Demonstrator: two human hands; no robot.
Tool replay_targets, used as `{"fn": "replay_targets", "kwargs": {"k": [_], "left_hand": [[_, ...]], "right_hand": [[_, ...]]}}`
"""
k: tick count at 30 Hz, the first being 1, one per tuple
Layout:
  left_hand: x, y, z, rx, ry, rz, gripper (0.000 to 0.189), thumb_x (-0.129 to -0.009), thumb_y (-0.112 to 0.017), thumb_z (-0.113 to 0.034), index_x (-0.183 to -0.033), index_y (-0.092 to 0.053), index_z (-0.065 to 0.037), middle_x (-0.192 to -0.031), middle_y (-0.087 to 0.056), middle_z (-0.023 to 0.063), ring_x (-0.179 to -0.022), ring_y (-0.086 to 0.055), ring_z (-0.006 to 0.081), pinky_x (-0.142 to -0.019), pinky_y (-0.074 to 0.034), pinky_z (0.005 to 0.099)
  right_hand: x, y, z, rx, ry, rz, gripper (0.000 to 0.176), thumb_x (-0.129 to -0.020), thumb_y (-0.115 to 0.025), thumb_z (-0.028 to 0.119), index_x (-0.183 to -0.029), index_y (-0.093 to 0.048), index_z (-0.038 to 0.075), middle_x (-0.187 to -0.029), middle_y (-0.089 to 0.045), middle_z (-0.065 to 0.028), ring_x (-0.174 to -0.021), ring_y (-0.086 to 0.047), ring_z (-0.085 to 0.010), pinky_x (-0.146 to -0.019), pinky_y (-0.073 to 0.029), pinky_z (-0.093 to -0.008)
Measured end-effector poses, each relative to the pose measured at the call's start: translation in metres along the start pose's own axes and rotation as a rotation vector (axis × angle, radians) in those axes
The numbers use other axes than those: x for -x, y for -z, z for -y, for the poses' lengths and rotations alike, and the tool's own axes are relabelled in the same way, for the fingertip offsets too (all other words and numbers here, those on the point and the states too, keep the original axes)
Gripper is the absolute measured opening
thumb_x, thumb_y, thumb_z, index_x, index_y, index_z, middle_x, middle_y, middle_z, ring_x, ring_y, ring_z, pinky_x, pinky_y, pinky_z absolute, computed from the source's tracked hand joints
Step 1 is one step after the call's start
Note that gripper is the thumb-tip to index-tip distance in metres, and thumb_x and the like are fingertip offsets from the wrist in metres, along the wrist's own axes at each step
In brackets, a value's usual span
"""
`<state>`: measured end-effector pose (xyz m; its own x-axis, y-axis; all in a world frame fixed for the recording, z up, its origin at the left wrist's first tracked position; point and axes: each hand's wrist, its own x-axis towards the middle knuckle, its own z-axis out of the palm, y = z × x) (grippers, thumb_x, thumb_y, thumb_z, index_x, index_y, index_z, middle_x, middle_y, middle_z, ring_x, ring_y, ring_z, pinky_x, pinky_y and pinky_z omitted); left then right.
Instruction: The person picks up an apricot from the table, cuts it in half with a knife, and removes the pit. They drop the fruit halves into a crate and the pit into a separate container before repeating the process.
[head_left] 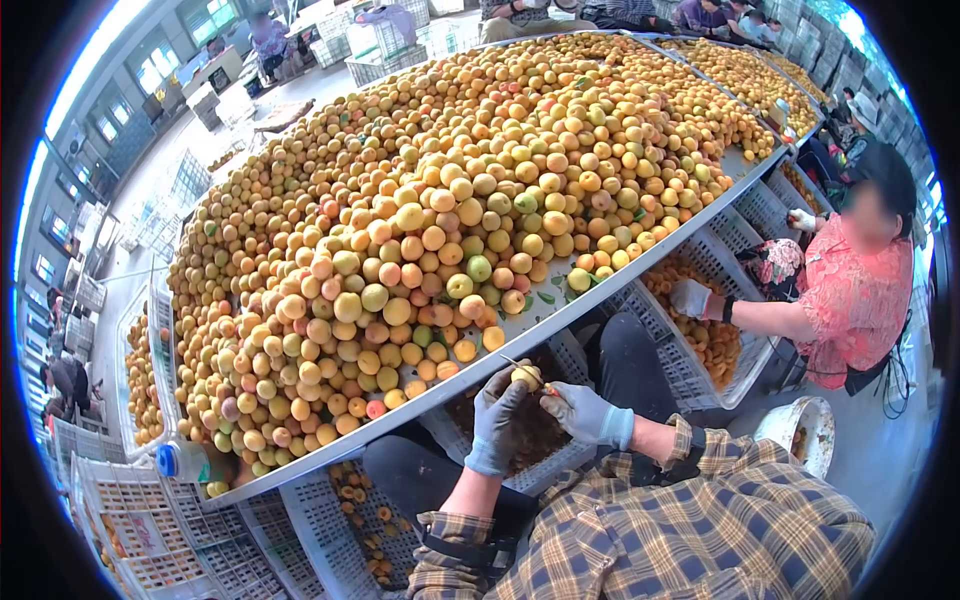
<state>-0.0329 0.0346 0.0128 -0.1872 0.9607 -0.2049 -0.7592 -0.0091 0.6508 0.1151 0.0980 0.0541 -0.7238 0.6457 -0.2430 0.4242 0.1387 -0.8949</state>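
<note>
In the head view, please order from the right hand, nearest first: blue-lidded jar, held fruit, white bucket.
1. Held fruit, in the left hand.
2. White bucket, at lower right.
3. Blue-lidded jar, at lower left.

I sat in a fruit-processing hall: long desk (600,297) heaped with apricot-like fruit (410,217), plastic crates (310,518) around, co-workers (855,290) seated along it.
</note>
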Motion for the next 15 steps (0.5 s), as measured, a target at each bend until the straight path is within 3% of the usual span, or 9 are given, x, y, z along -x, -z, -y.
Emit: {"fn": "replay_targets", "kwargs": {"k": [3,6,10,15], "left_hand": [[-0.004,0.004,0.003,0.130,-0.031,-0.002,0.033,-0.091,-0.056,-0.017,-0.118,-0.052,0.003,-0.105,-0.061,0.0105,-0.097,-0.059,0.0206,-0.088,-0.048,0.0319],[-0.004,-0.001,0.007,0.378,0.038,0.002,0.036,-0.094,-0.052,-0.021,-0.122,-0.049,0.001,-0.109,-0.060,0.0131,-0.097,-0.058,0.0221,-0.082,-0.050,0.0271],[-0.005,-0.004,0.010,0.262,0.063,0.022,0.036,-0.096,-0.049,-0.022,-0.126,-0.047,-0.001,-0.104,-0.061,0.0137,-0.098,-0.058,0.0238,-0.089,-0.047,0.0371],[-0.006,-0.007,0.010,0.230,0.002,-0.015,0.039,-0.096,-0.047,-0.028,-0.125,-0.047,-0.002,-0.102,-0.061,0.0137,-0.099,-0.057,0.0257,-0.090,-0.046,0.0393]], "right_hand": [[0.008,-0.006,-0.005,0.039,0.037,-0.067,0.029,-0.095,-0.048,0.029,-0.097,-0.051,0.000,-0.081,-0.058,-0.0247,-0.077,-0.056,-0.0433,-0.065,-0.044,-0.0409],[0.009,-0.010,-0.009,0.088,0.082,-0.120,0.030,-0.095,-0.048,0.029,-0.098,-0.051,0.000,-0.084,-0.059,-0.0260,-0.080,-0.056,-0.0455,-0.065,-0.045,-0.0433],[-0.004,-0.014,-0.028,0.061,0.068,-0.152,0.034,-0.094,-0.048,0.033,-0.097,-0.052,-0.001,-0.085,-0.060,-0.0259,-0.083,-0.056,-0.0458,-0.067,-0.046,-0.0436],[-0.005,-0.007,-0.008,0.099,-0.017,-0.101,0.037,-0.094,-0.048,0.036,-0.094,-0.053,-0.001,-0.084,-0.060,-0.0259,-0.084,-0.057,-0.0442,-0.067,-0.045,-0.0445]]}}
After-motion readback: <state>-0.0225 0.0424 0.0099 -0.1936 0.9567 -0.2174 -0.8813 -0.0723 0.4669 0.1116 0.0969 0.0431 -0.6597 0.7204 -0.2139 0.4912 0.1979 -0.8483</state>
